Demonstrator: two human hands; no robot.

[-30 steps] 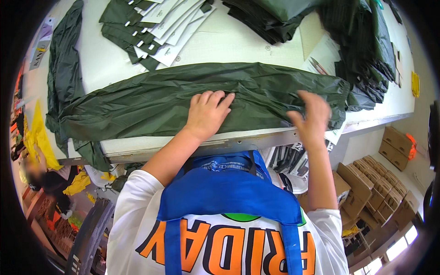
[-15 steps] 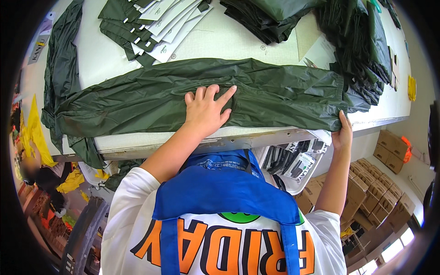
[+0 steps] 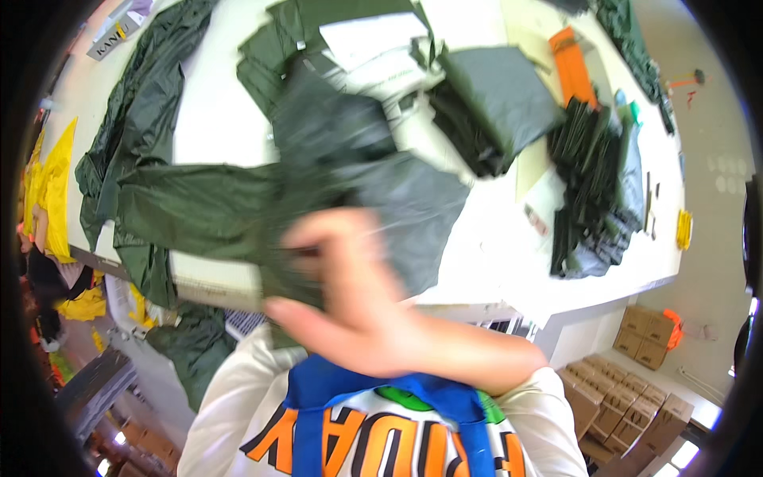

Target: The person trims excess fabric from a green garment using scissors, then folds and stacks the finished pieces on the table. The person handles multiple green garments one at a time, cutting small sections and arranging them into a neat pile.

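A dark green garment of thin, shiny fabric [image 3: 199,211] lies along the front of the white table [image 3: 226,119]. Its middle and right parts are bunched and folded over in overlapping panels, smeared by motion. My right hand [image 3: 350,294] reaches across from the right, over the front of the bunched fabric. Its thumb and bent index finger stand apart at the cloth; blur hides whether they grip it. My left hand does not show; only the white left sleeve [image 3: 246,370] is visible.
Behind the garment lie green folded pieces with white tags [image 3: 373,44] and a folded dark green stack [image 3: 509,95]. Dark bundled fabric [image 3: 592,191] and an orange strip [image 3: 571,63] are at right. A long green garment [image 3: 139,119] lies left. Cartons [image 3: 628,393] stand beyond the table.
The garment's right end has come leftward, and the long flat shape is now bunched and folded. My right hand has swung left across my front. My left hand has gone out of sight.
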